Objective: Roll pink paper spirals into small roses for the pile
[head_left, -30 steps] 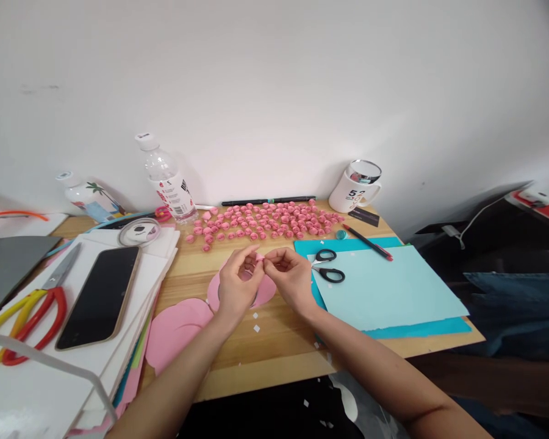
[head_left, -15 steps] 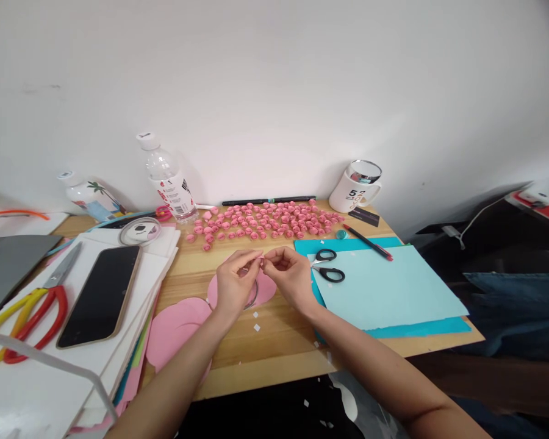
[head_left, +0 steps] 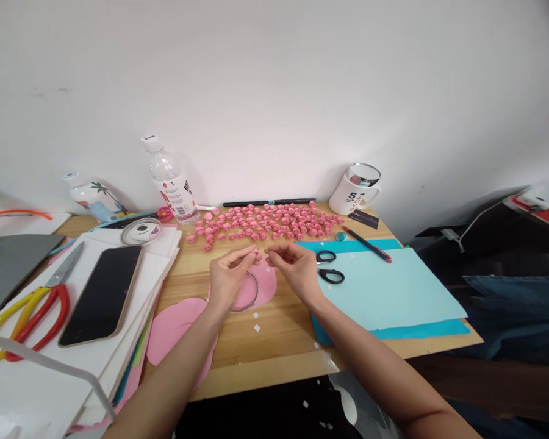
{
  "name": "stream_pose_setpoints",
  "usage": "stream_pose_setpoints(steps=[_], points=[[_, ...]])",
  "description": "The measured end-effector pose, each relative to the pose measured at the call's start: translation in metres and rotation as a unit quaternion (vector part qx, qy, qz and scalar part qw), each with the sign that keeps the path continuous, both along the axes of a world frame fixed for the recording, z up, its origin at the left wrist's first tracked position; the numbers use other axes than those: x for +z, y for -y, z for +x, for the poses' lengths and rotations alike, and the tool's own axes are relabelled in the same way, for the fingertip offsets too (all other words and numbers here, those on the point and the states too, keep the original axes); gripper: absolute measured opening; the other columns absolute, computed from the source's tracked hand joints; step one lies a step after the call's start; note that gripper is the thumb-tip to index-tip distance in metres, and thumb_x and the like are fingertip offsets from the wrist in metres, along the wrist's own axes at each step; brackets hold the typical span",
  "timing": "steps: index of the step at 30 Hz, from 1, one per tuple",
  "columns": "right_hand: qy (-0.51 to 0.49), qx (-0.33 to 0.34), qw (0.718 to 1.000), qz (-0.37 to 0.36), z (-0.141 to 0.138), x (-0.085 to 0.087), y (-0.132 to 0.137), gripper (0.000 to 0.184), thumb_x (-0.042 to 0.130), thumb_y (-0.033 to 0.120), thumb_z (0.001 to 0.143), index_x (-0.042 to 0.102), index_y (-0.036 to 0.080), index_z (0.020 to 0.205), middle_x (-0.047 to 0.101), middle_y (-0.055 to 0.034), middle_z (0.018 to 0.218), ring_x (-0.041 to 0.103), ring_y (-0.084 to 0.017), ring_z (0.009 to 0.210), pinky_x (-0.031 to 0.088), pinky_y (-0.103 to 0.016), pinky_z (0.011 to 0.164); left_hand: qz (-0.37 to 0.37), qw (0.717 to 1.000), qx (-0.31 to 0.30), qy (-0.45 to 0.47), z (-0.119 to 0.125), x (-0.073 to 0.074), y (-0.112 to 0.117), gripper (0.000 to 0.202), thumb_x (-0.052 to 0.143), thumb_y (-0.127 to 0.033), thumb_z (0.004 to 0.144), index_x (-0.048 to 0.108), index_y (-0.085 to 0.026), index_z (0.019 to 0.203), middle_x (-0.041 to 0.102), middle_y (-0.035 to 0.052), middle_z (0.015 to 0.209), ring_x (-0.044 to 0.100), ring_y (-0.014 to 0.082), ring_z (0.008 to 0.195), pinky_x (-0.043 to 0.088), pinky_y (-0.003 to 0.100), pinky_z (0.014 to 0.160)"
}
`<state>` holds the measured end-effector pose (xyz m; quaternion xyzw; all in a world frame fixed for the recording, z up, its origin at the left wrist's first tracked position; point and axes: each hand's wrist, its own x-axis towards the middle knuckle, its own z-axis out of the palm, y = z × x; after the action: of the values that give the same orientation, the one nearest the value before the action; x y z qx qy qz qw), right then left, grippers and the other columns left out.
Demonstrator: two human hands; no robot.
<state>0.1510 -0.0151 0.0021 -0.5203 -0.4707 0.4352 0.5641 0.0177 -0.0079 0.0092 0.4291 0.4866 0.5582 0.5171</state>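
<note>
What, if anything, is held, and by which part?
The left hand pinches a small pink paper; its gripped part is hidden. Whether the right hand holds anything is unclear.

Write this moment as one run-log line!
left hand: pinching small pink piece; right hand: apart from left, grip unclear; beyond: pink paper rolls; beside right hand: scissors

Wall [head_left: 274,110] bright, R edge dim, poss. blurry.

Room over tabletop [head_left: 283,335] between the forearms [head_left: 377,353]; pink rolls [head_left: 262,218] thick beyond the fingers [head_left: 243,258].
</note>
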Motion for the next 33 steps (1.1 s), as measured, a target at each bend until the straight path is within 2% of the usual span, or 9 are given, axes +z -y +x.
stream_pose_setpoints(steps=[8, 11, 13, 17, 19, 22, 26, 29, 33], points=[[0.091, 0.043, 0.993, 0.059, -0.002, -0.008, -0.001, 0.011, 0.061, 0.026, 0.072, 0.065, 0.017, 0.079, 0.066, -0.0032, 0.076, 0.061, -0.014, 0.063, 0.051, -0.027, 0.059, 0.000, 0.998, 0.021, 0.055, -0.004, 0.001, -0.005, 0.023, 0.073, -0.021, 0.063, 0.073, -0.013, 0.085, 0.073, 0.0060, 0.075, 0.068, 0.0170, 0.066, 0.055, 0.036, 0.078], [0.167, 0.110, 0.977, 0.077, -0.001, -0.010, -0.001, 0.007, 0.061, 0.023, 0.073, 0.066, 0.019, 0.077, 0.063, -0.0025, 0.078, 0.058, -0.012, 0.064, 0.048, -0.025, 0.056, 0.008, 0.996, 0.023, 0.088, -0.007, 0.000, -0.008, 0.022, 0.074, -0.021, 0.062, 0.073, -0.015, 0.084, 0.074, 0.0054, 0.082, 0.069, 0.0176, 0.074, 0.055, 0.035, 0.079], [0.218, 0.201, 0.952, 0.076, 0.002, -0.009, -0.001, 0.006, 0.063, 0.021, 0.072, 0.067, 0.019, 0.076, 0.061, -0.0026, 0.082, 0.056, -0.011, 0.064, 0.046, -0.023, 0.055, 0.014, 0.994, 0.027, 0.103, -0.009, 0.000, -0.010, 0.022, 0.074, -0.021, 0.061, 0.073, -0.016, 0.083, 0.074, 0.0047, 0.083, 0.068, 0.0175, 0.076, 0.056, 0.034, 0.079], [0.299, 0.371, 0.873, 0.105, 0.009, 0.000, 0.002, 0.014, 0.065, 0.015, 0.071, 0.069, 0.021, 0.083, 0.055, -0.0041, 0.100, 0.056, -0.013, 0.080, 0.046, -0.023, 0.064, 0.017, 0.996, 0.031, 0.087, -0.012, 0.000, -0.012, 0.022, 0.074, -0.021, 0.061, 0.073, -0.017, 0.083, 0.074, 0.0045, 0.083, 0.068, 0.0169, 0.074, 0.056, 0.033, 0.076], [0.349, 0.403, 0.838, 0.118, 0.011, 0.003, 0.004, 0.020, 0.061, 0.008, 0.071, 0.068, 0.021, 0.084, 0.054, -0.0042, 0.105, 0.055, -0.014, 0.087, 0.045, -0.024, 0.069, 0.022, 0.998, 0.027, 0.061, -0.013, 0.001, -0.011, 0.022, 0.073, -0.021, 0.062, 0.073, -0.016, 0.084, 0.074, 0.0046, 0.082, 0.068, 0.0166, 0.070, 0.057, 0.033, 0.074], [0.397, 0.400, 0.817, 0.123, 0.011, 0.003, 0.004, 0.025, 0.055, 0.001, 0.071, 0.067, 0.021, 0.081, 0.054, -0.0035, 0.106, 0.055, -0.015, 0.088, 0.044, -0.025, 0.071, 0.039, 0.999, 0.015, 0.003, -0.013, 0.004, -0.008, 0.024, 0.072, -0.023, 0.065, 0.072, -0.016, 0.087, 0.074, 0.0051, 0.081, 0.068, 0.0166, 0.065, 0.057, 0.032, 0.070], [0.357, 0.390, 0.838, 0.135, 0.012, 0.003, 0.001, 0.017, 0.054, 0.008, 0.077, 0.065, 0.020, 0.082, 0.057, -0.0032, 0.105, 0.056, -0.013, 0.083, 0.043, -0.024, 0.069, 0.091, 0.991, 0.025, -0.091, -0.014, 0.006, -0.006, 0.020, 0.069, -0.024, 0.067, 0.073, -0.017, 0.085, 0.073, 0.0063, 0.085, 0.068, 0.0178, 0.067, 0.055, 0.032, 0.073], [0.302, 0.375, 0.868, 0.119, 0.017, 0.010, -0.001, 0.013, 0.053, 0.014, 0.081, 0.062, 0.020, 0.088, 0.061, -0.0019, 0.092, 0.055, -0.012, 0.075, 0.043, -0.023, 0.066, 0.135, 0.981, 0.044, -0.132, -0.016, 0.008, -0.006, 0.016, 0.067, -0.023, 0.069, 0.073, -0.019, 0.083, 0.073, 0.0056, 0.085, 0.068, 0.0161, 0.062, 0.054, 0.032, 0.075], [0.230, 0.322, 0.914, 0.086, 0.022, 0.017, -0.003, 0.013, 0.053, 0.026, 0.083, 0.061, 0.020, 0.091, 0.061, -0.0014, 0.086, 0.053, -0.011, 0.070, 0.043, -0.022, 0.060, 0.150, 0.978, 0.042, -0.136, -0.016, 0.009, -0.005, 0.015, 0.064, -0.024, 0.072, 0.074, -0.021, 0.083, 0.072, 0.0053, 0.089, 0.064, 0.0120, 0.050, 0.056, 0.028, 0.059]])
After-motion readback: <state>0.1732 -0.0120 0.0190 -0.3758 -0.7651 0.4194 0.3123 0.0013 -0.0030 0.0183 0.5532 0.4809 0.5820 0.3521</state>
